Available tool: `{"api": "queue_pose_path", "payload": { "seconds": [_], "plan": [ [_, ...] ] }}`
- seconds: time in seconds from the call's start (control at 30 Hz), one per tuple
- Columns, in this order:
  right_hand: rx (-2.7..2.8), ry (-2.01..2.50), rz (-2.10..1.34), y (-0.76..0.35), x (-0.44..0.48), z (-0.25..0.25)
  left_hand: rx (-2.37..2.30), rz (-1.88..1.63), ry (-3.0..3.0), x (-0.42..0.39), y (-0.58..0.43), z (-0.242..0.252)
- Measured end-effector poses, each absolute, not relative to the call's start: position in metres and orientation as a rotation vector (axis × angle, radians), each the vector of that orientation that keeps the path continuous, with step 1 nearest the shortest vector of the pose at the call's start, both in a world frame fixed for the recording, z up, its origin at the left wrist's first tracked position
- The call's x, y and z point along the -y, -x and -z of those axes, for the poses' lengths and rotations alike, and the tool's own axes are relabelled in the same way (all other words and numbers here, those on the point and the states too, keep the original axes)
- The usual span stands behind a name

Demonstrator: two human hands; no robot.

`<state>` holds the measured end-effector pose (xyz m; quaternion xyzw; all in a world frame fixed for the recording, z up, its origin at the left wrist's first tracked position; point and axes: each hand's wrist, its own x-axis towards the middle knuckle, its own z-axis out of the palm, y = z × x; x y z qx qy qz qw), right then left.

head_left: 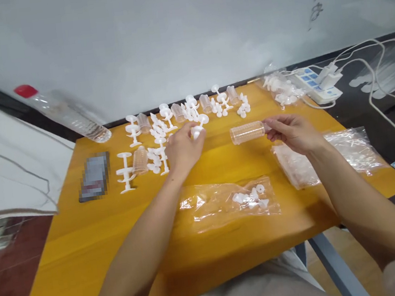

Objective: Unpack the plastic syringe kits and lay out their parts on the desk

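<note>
My right hand (291, 131) pinches one end of a clear, ribbed plastic tube (247, 133), holding it lying sideways over the table. Farther left, my left hand (185, 145) has its thumb and fingers closed around a white plastic stem with discs (202, 120); part of that piece is hidden by the hand. Beside the left hand stands another ribbed clear tube (140, 160), between a white disc stem (126, 172) and small white plastic parts (154, 160). In front of both hands, a clear bag (212, 208) lies flat with several small white parts inside.
Behind the hands runs a row of white disc stems, clear cups (178, 113) and small parts. A phone (94, 176) and a red-capped water bottle (71, 118) are at left. Stacked clear bags (349, 148), a bag of white parts (281, 88) and a power strip (317, 86) are at right.
</note>
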<state>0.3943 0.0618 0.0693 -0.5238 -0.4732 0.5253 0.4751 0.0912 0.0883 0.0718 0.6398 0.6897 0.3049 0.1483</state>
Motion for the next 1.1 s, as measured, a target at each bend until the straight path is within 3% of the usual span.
{"api": "queue_pose_path", "payload": {
  "seconds": [0.17, 0.47, 0.63, 0.73, 0.9, 1.1],
  "plan": [
    [1.228, 1.306, -1.225, -0.41, -0.048, -0.065, -2.16, -0.479, -2.098, -0.105, -0.114, -0.06],
    [1.278, 1.348, -1.171, -0.416, -0.039, -0.063, -2.184, -0.258, -2.19, -0.122, -0.109, -0.051],
    [1.308, 1.37, -1.164, -0.41, -0.038, -0.071, -2.084, -0.589, -2.094, -0.101, -0.107, -0.072],
    [1.385, 1.36, -1.178, -0.396, -0.04, -0.077, -1.694, -0.884, -2.122, -0.056, -0.118, -0.088],
    [1.544, 1.326, -1.294, -0.363, -0.043, -0.081, -1.374, -0.748, -2.097, -0.003, -0.143, -0.092],
    [1.72, 1.05, -1.394, -0.351, -0.044, -0.094, -1.022, -0.657, -1.346, -0.013, -0.114, -0.098]
  ]
}}
